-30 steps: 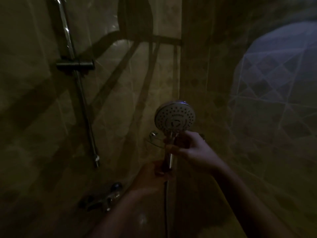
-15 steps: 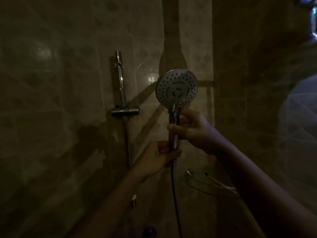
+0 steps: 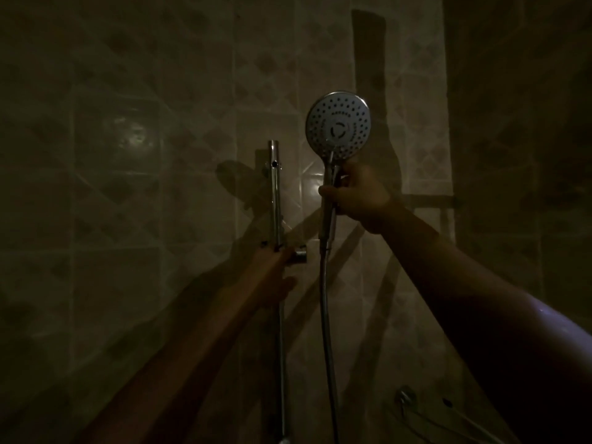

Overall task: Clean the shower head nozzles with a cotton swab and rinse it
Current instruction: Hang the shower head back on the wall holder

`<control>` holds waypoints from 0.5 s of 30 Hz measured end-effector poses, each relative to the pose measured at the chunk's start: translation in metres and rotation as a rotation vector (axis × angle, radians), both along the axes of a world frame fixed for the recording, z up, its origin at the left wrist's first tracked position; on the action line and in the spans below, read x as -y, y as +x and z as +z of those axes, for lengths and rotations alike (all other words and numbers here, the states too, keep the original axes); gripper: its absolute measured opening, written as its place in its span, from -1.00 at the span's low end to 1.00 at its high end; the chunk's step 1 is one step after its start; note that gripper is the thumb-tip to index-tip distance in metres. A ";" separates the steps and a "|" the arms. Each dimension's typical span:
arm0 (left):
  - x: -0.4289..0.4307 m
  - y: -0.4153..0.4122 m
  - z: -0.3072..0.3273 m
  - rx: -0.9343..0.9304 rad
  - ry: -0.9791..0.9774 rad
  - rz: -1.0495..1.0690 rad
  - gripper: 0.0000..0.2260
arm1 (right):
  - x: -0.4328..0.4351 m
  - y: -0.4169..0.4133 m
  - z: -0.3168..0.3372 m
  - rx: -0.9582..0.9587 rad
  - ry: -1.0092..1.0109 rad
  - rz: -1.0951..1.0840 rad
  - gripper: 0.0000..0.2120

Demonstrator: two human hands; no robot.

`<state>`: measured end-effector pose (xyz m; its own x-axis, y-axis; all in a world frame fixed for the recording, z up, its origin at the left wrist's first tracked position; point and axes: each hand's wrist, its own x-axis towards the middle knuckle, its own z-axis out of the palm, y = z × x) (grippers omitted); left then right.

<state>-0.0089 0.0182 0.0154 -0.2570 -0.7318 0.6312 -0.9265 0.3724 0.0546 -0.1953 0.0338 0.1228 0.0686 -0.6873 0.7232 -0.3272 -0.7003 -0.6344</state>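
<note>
Head view: right hand [image 3: 358, 195] grips the shower head [image 3: 338, 129] below its face; left hand [image 3: 272, 278] on the rail [image 3: 275, 193], grip unclear.

Both bare arms reach up and forward from the lower edge of view. The right arm rises from the lower right, and the right hand [image 3: 360, 195], the higher of the two, has its fingers and thumb curled round the handle of the shower head [image 3: 338, 129]. The left arm comes up from the lower left and the left hand [image 3: 272, 277] sits lower, its fingertips at the holder [image 3: 300, 256] and its thumb standing out to the right; dimness and blur hide whether it grips.
</note>
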 end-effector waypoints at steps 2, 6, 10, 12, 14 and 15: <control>0.014 0.007 -0.001 0.017 0.002 0.056 -0.45 | 0.014 0.007 0.008 -0.010 -0.028 -0.028 -0.79; 0.030 0.012 -0.007 0.021 -0.048 0.065 -0.48 | 0.038 0.019 0.017 -0.011 -0.069 -0.057 -0.73; 0.038 0.016 -0.010 0.032 -0.101 0.055 -0.47 | 0.055 0.030 0.019 -0.014 -0.094 -0.069 -0.67; 0.039 0.016 -0.011 0.027 -0.097 0.048 -0.45 | 0.062 0.034 0.018 -0.026 -0.102 -0.076 -0.66; 0.041 0.017 -0.014 0.021 -0.084 0.053 -0.40 | 0.069 0.037 0.015 -0.041 -0.088 -0.075 -0.66; 0.041 0.018 -0.017 0.022 -0.087 0.062 -0.37 | 0.072 0.039 0.014 -0.047 -0.075 -0.071 -0.65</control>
<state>0.0094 -0.0232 -0.0015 -0.2276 -0.6892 0.6879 -0.9485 0.3168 0.0036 -0.1562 -0.0380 0.1366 0.0564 -0.6357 0.7699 -0.4059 -0.7191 -0.5640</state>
